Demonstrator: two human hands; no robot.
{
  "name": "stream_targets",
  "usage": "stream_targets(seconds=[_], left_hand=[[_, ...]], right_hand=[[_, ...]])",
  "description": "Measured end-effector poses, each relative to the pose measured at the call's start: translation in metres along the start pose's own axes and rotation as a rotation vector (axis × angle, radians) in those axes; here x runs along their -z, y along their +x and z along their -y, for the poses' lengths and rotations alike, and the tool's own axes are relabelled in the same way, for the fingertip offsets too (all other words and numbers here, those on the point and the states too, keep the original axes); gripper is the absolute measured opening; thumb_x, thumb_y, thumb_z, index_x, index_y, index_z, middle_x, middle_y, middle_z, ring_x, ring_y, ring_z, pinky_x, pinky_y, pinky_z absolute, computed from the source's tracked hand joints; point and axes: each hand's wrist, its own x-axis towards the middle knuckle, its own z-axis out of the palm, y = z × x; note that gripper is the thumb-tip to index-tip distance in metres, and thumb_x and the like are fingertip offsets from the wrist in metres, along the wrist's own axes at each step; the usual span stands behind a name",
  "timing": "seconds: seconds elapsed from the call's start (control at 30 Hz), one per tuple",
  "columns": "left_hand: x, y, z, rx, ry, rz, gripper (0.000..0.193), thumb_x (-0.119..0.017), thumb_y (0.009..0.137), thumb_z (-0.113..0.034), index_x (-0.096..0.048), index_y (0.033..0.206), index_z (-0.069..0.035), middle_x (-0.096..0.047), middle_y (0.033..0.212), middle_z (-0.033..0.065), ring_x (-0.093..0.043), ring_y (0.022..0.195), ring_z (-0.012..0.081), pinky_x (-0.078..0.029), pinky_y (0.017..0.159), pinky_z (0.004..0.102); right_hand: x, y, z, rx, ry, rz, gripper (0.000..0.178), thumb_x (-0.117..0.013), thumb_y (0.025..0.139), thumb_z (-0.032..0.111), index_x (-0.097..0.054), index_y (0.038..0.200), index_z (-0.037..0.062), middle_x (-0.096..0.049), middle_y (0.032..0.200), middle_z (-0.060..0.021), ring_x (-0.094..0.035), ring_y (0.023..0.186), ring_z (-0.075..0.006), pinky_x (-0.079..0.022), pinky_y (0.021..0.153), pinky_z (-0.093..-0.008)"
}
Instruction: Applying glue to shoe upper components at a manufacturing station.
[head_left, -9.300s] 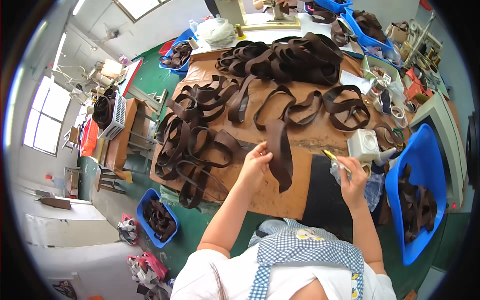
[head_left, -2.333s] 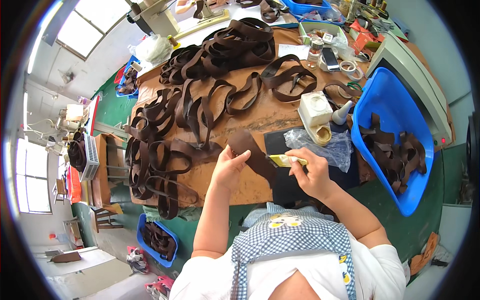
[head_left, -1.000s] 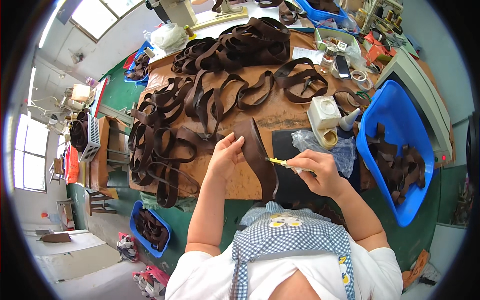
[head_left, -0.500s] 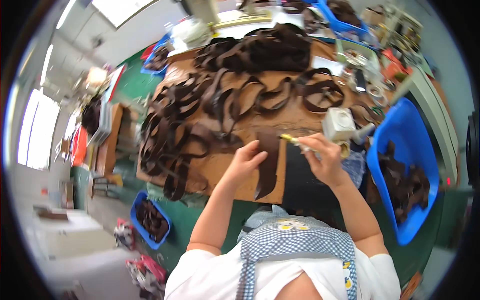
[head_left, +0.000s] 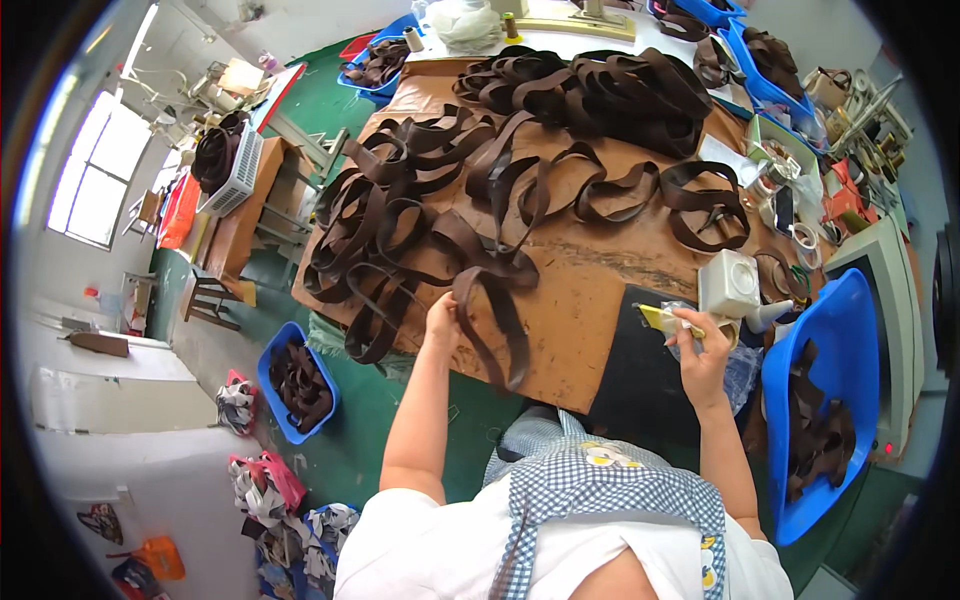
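Observation:
My left hand point(head_left: 443, 318) is closed on a dark brown strap point(head_left: 505, 325), whose loop hangs down to the right at the table's near edge. It lies beside the left part of a tangled spread of similar brown straps point(head_left: 395, 225). Farther right, my right hand point(head_left: 702, 350) grips a small yellow-tipped tool point(head_left: 655, 318) with something clear around it; its exact kind does not show. The tip points left, above a black mat point(head_left: 640, 375) on the brown-topped table point(head_left: 570, 290). The hands are well apart.
Just beyond my right hand stands a white box-shaped container point(head_left: 729, 283). A blue basin point(head_left: 830, 300) with brown pieces is at the right. A thick brown strap pile point(head_left: 620, 95) fills the table's far side. Another blue basin point(head_left: 300, 385) sits on the floor at left.
My left hand has moved left with the strap, away from my right hand. The yellow-tipped tool has left the strap and moved right, over the mat. The whole view has shifted.

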Motion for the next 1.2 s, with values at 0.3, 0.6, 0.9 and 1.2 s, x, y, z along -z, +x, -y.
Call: stream_targets(seconds=[0.3, 0.6, 0.9, 1.2], left_hand=[[0.051, 0.062, 0.02, 0.087, 0.203, -0.216, 0.028, -0.054, 0.091, -0.025, -0.06, 0.108, -0.003, -0.064, 0.1, 0.0116, -0.061, 0.087, 0.0264, -0.055, 0.072, 0.0444], [0.036, 0.091, -0.023, 0.203, 0.934, -0.421, 0.028, -0.065, 0.088, -0.013, -0.063, 0.111, 0.002, -0.067, 0.107, 0.012, -0.065, 0.089, 0.0279, -0.054, 0.073, 0.0389], [-0.364, -0.093, 0.05, -0.694, 1.121, 0.605, 0.027, -0.052, 0.097, -0.002, -0.06, 0.122, 0.002, -0.064, 0.116, 0.009, -0.06, 0.109, 0.0172, -0.045, 0.098, 0.0291], [-0.597, -0.238, 0.341, -1.026, 1.612, 1.663, 0.027, -0.065, 0.085, -0.02, -0.063, 0.102, 0.0, -0.066, 0.102, 0.021, -0.064, 0.102, 0.0379, -0.052, 0.089, 0.0433]], right_hand=[[0.012, -0.018, -0.004, -0.097, -0.127, -0.098, 0.014, -0.06, 0.092, 0.0, -0.068, 0.104, 0.0011, -0.067, 0.084, -0.011, -0.069, 0.065, -0.0173, -0.052, 0.06, -0.0293], [0.059, -0.075, -0.043, -0.129, -0.194, -0.288, 0.02, -0.062, 0.089, -0.001, -0.068, 0.107, 0.0034, -0.065, 0.086, -0.0094, -0.068, 0.067, -0.0183, -0.055, 0.063, -0.0303], [0.097, -0.159, -0.068, -0.244, -0.18, -0.489, 0.019, -0.066, 0.086, 0.008, -0.067, 0.105, 0.009, -0.066, 0.09, -0.0093, -0.068, 0.074, -0.0299, -0.055, 0.065, -0.038], [0.119, -0.236, -0.071, -0.357, -0.297, -0.539, 0.017, -0.066, 0.088, 0.013, -0.064, 0.105, 0.013, -0.063, 0.085, -0.0067, -0.067, 0.069, -0.0284, -0.054, 0.059, -0.0404]])
